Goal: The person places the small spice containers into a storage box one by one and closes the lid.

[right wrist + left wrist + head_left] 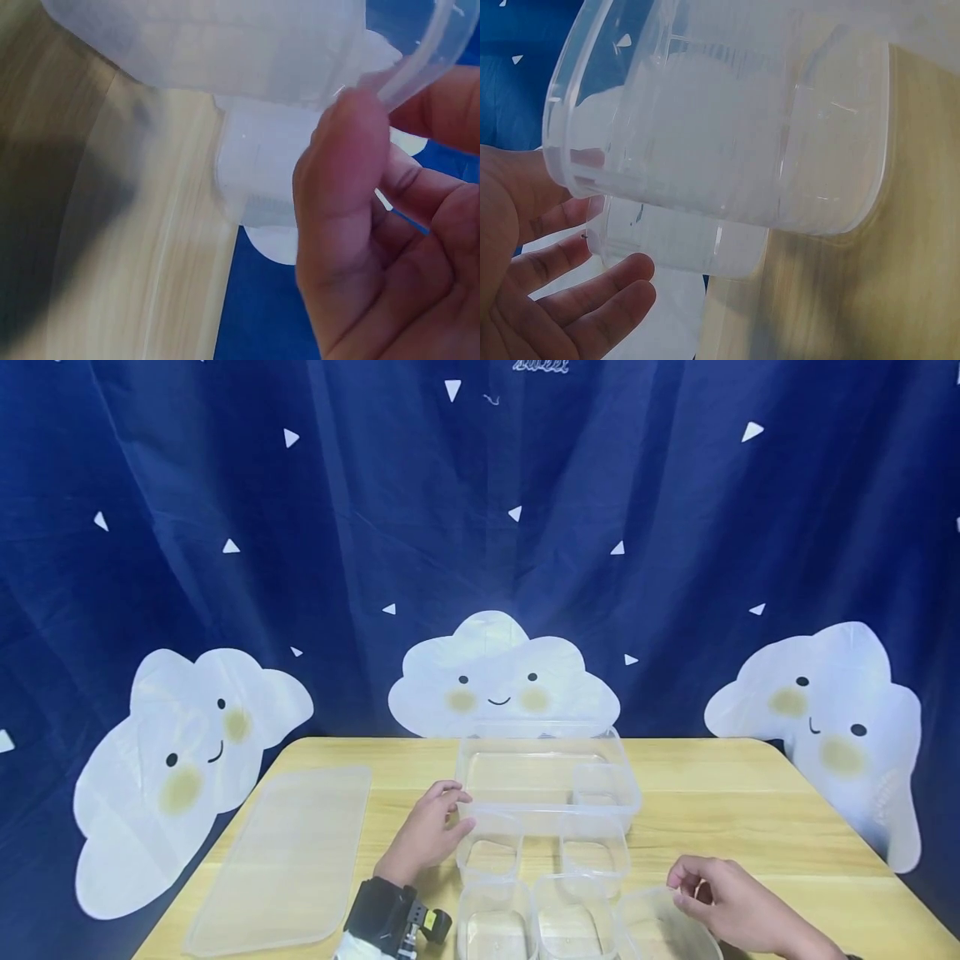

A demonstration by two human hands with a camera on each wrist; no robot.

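Note:
My right hand [720,893] pinches the rim of a small clear plastic container [663,914] at the front right. In the right wrist view the thumb [349,165] lies against that container's [225,49] outside, with the index finger across the rim. My left hand [427,831], fingers loosely spread, is beside a small container [489,852] and the front left corner of a large clear box [540,818]. The left wrist view shows its fingers [604,292] partly behind a near container [705,142], curled around nothing.
Another small container [597,781] sits inside the large box at its front right. More stand in front of it: one at the right [596,853] and two nearer ones, left [495,922] and middle [573,914]. A flat translucent lid [288,860] lies on the wooden table's left side.

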